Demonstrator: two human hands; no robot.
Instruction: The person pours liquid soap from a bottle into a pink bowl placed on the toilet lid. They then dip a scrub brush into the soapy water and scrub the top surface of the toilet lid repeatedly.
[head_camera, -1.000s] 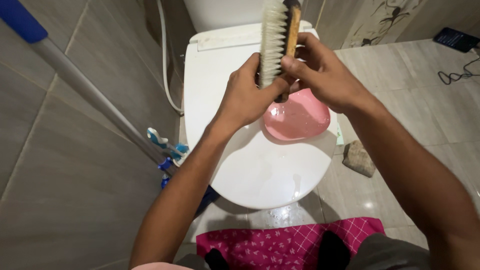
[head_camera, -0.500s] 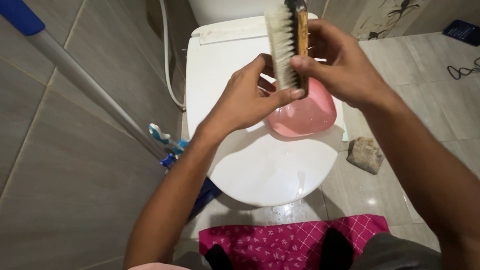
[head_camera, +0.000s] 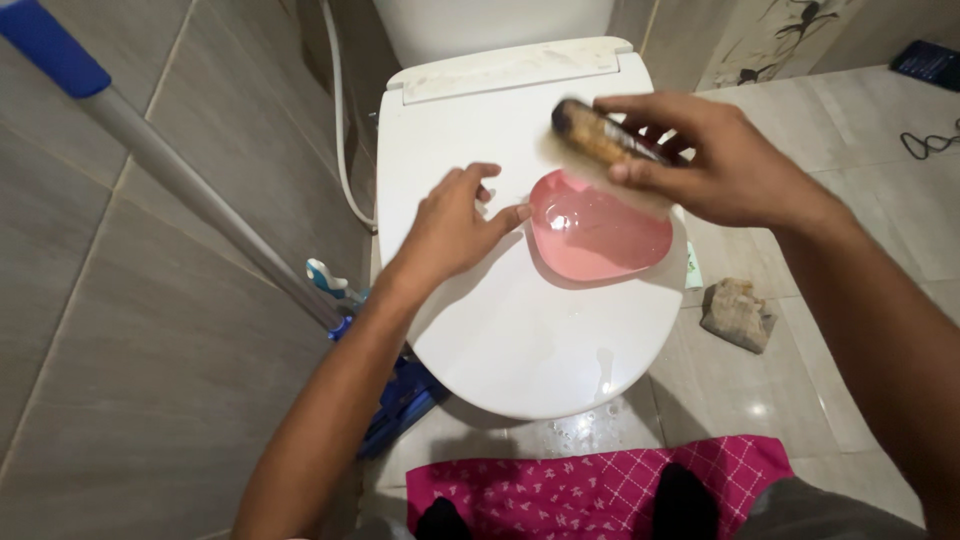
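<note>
Down came the scrub brush: half a second before, it stood upright between both hands, and now it lay tilted over the far rim of the pink bowl, bristles turned downward, somewhat blurred. Only the right hand gripped it, fingers curled over the wooden back and the thumb pressed against its near edge. The left hand had let go and dropped to the closed toilet lid, fingers loosely spread, the tips just beside the bowl's left rim; whether they touched it I could not tell. The bowl sat on the lid toward its right side and looked wet inside. A mop handle, grey with a blue grip, slanted along the tiled wall on the left. A brownish rag lay on the wet floor to the right of the toilet, and a pink patterned mat lay in front.
</note>
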